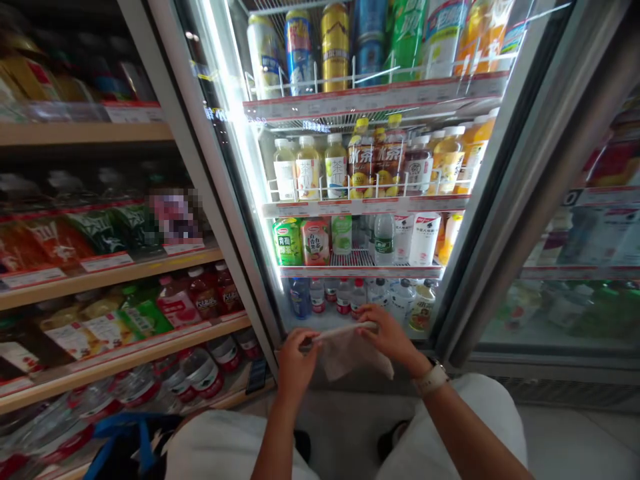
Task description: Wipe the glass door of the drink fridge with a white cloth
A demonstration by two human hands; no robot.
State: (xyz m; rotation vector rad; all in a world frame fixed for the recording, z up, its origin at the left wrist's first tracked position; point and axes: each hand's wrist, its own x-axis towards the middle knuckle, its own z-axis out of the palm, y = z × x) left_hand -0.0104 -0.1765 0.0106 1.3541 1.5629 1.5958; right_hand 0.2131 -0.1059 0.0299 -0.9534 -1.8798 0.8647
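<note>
A thin whitish plastic bag (350, 355) hangs crumpled in front of the lower part of a glass cooler door, its upper edge pinched into a narrow strip. My left hand (296, 363) grips that strip's left end between the fingers and thumb. My right hand (387, 337) holds the strip's right end, with the fingers over it. A pale watch (431, 379) sits on my right wrist. Just beyond the hands, behind the glass, stand bottled waters (345, 297) on the cooler's lowest shelf.
The lit drinks cooler (440, 200) holds cans and bottles on wire-fronted shelves. Wooden shelves (105, 270) with packaged goods and bottled drinks stand on the left. A dark bag with blue straps (130, 443) sits low at left. White-clad legs (450, 427) show below my arms.
</note>
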